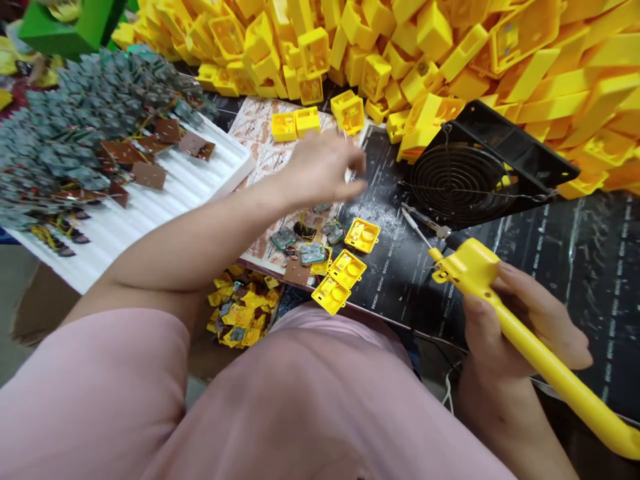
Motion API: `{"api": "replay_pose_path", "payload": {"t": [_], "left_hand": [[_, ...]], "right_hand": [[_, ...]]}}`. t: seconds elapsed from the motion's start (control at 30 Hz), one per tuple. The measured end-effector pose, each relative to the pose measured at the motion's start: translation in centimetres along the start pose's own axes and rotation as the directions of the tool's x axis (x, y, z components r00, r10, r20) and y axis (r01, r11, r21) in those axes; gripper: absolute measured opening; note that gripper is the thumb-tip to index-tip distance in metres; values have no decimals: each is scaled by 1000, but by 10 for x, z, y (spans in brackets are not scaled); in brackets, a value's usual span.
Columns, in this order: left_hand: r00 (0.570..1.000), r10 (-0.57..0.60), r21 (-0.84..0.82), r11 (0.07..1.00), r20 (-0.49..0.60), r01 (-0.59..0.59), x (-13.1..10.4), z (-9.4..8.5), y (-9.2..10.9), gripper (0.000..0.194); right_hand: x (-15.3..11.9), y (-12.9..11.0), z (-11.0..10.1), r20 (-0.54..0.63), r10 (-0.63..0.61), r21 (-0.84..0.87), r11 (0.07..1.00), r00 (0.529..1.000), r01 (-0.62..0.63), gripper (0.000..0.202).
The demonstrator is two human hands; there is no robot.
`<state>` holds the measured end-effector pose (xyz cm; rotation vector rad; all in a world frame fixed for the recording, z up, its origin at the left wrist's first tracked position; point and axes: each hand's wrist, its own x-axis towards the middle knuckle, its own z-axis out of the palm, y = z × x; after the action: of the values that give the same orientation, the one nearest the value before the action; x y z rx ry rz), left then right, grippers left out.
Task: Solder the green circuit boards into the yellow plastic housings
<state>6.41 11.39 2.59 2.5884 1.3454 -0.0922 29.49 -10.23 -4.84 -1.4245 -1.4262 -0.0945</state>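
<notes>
My left hand [325,167] reaches over the patterned board, slightly blurred, with thumb and fingers apart and nothing visible between them. My right hand [515,317] is wrapped round a yellow soldering gun [540,347], whose head and thin metal tips point up and left over the black mat [400,267]. Below my left hand lie small green circuit boards [313,253] with wires and a brown board [297,272]. Beside them are open yellow plastic cases [363,235]. More small yellow cases [284,127] stand just beyond my left hand.
A large heap of yellow cases [435,33] fills the back. The black fan [450,177] stands tilted at right. At left, a white foam tray [200,193] carries piled wired circuit boards [90,127]. Below the table edge is a pile of yellow parts [243,310].
</notes>
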Motion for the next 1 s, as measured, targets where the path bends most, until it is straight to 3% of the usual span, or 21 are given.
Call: {"api": "replay_pose_path", "payload": {"t": [0.1,0.23,0.33,0.47,0.53,0.6,0.7,0.83,1.0], "left_hand": [[965,-151,13,988,-213,157,43,-10,-24,55],[975,-161,38,985,-155,169,72,-2,-41,58],[988,-112,31,993,-104,115,59,9,-29,62],[997,-70,9,998,14,70,23,13,-14,44],[1000,-13,-13,1000,-9,13,7,6,-24,44],[997,80,-12,997,5,-80,-8,-4,-47,47],[958,261,-13,965,121,-262,-27,-8,-83,50],[908,393,32,915,147,-402,-39,10,-95,47],[939,345,62,937,5,-344,-40,28,-90,21]], "right_hand": [[-3,5,6,-121,-129,13,991,984,132,54],[-4,4,2,-7,-154,-107,982,988,153,65],[5,-1,0,91,-236,-157,956,967,248,64],[24,-10,9,303,-345,63,937,888,343,69],[31,-13,13,414,-382,75,919,826,387,70],[35,-15,15,494,-386,67,910,779,409,66],[45,-16,22,545,-367,95,920,753,380,47],[73,-19,56,578,-455,164,878,677,450,25],[111,-4,116,661,-438,195,885,609,424,32]]}}
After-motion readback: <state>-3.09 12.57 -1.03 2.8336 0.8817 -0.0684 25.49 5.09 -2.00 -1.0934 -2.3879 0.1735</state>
